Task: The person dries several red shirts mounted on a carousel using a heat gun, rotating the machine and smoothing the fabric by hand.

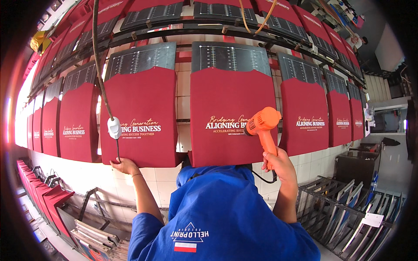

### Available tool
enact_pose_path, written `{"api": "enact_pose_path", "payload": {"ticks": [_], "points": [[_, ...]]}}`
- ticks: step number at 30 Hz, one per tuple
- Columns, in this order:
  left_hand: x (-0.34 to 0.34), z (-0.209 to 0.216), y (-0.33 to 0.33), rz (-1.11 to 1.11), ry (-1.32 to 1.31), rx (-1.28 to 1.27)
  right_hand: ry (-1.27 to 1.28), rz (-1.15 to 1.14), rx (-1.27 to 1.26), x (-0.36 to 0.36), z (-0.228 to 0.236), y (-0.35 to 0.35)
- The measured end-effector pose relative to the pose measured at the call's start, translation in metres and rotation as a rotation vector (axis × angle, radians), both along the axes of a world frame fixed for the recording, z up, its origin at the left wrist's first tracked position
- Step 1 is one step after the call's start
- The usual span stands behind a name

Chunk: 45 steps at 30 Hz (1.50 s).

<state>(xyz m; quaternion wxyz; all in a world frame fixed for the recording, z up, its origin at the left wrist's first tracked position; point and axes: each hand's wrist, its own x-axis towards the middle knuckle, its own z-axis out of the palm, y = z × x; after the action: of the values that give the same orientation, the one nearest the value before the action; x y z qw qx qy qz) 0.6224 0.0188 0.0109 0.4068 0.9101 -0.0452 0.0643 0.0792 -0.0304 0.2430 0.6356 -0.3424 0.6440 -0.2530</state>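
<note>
Boards (230, 58) bearing red cloths (305, 139) span the frame; a cord (101, 85) with a white plug (114, 127) hangs over the centre-left cloth (148, 100). At that cloth's lower edge the left grip (125, 166) curls, its hold unclear. Right of centre, the right grip (282, 165) wraps the heat gun (264, 119), nozzle above, pointing left over the middle cloth (230, 95).

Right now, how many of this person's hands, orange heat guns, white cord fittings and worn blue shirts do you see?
Hands: 2 (left hand, right hand)
Orange heat gun: 1
White cord fitting: 1
Worn blue shirt: 1
Total: 5
</note>
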Motion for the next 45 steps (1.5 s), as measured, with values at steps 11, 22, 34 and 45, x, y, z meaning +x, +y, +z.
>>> {"api": "enact_pose_path", "payload": {"ticks": [11,22,34,45], "points": [[-0.002,0.002,-0.001,-0.001,-0.001,-0.011,0.016,-0.061,0.004,-0.014,-0.002,0.003],[0.002,-0.005,0.002,-0.010,-0.013,-0.007,0.032,-0.117,-0.061,-0.023,-0.004,0.010],[0.002,-0.009,0.002,-0.027,0.006,0.036,0.010,-0.217,-0.075,-0.051,-0.007,0.015],[0.030,-0.014,0.031,-0.262,-0.030,0.341,-0.089,-0.212,-0.038,-0.073,-0.012,0.020]]}}
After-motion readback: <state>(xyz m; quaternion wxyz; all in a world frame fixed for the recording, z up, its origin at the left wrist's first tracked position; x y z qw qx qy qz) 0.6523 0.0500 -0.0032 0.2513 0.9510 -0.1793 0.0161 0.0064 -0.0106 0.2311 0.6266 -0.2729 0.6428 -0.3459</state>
